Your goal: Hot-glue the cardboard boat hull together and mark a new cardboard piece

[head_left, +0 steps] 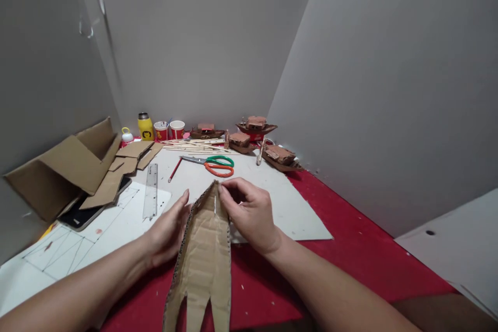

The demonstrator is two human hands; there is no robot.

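A long cut piece of brown cardboard (204,254), pointed at its far end and split into strips at its near end, stands between my hands over the red table. My left hand (169,228) presses flat against its left side, fingers stretched out. My right hand (249,212) pinches the right side near the pointed tip, fingers curled on the edge.
Scissors with green and orange handles (212,164), a red pencil (175,170), a clear ruler (151,190) and a grey sheet (280,202) lie beyond my hands. Cardboard scraps (78,171), a yellow bottle (145,127), two cups (169,129), sticks and several brown model boats (254,140) line the back. Grey panels wall the desk.
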